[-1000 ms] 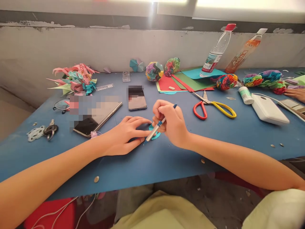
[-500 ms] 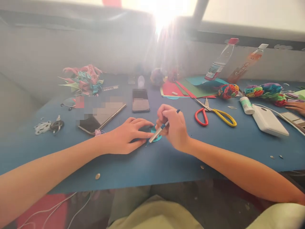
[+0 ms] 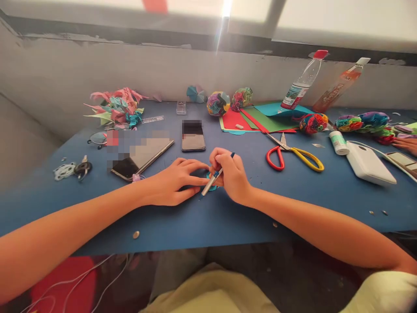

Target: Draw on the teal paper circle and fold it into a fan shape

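Observation:
My left hand (image 3: 177, 181) lies on the blue table with its fingers stretched out and spread. Its fingertips rest at the edge of a small turquoise paper piece (image 3: 213, 188), which both hands partly cover. My right hand (image 3: 233, 176) is closed around a silver and blue pen (image 3: 207, 187), its tip slanting down to the left, below the paper. The right fingertips are bunched over the paper piece; what they do there is hidden. Behind the hands lies a phone (image 3: 193, 137), and a tablet-like device (image 3: 140, 158) is beyond my left wrist.
Scissors (image 3: 282, 148) with red and yellow handles lie open at right, near coloured paper sheets (image 3: 276, 124). Two bottles (image 3: 299, 87) lean at the wall. A white power bank (image 3: 371, 164) and another person's hand (image 3: 407, 145) are far right. Folded paper (image 3: 120, 106) sits back left.
The view has shifted slightly and the glare has faded. My right hand has moved a little to the left with the pen, nearer my left hand, which stays flat.

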The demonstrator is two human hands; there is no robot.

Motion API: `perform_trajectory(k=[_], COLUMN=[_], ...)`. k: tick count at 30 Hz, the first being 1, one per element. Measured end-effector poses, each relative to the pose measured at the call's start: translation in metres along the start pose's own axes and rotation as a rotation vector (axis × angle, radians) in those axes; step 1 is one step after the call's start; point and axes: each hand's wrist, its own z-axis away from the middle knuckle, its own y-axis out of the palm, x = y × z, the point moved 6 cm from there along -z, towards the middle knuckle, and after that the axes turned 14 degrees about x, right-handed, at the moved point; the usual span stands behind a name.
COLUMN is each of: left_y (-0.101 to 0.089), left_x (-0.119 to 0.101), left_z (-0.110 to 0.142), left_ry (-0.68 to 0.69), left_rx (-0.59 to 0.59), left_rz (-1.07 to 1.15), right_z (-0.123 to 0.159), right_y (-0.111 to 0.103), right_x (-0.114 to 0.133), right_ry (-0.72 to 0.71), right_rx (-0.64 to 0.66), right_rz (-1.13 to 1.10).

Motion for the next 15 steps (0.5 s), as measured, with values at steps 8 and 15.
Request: perform_trajectory(k=[8,15], left_y=[-0.004,-0.014], left_x=[-0.001,0.004], left_z=[0.001,-0.017], left_ry=[-0.045,-0.074], left_rx=[0.014,-0.083], left_rz=[0.024,-0.046], right_z=[-0.002,-0.008], right_y=[-0.001,-0.011], right_x=[0.004,0.026], right_ry=[-0.01,-0.089], right_rx=[0.016,0.025], right_rz=[-0.054,-0.14])
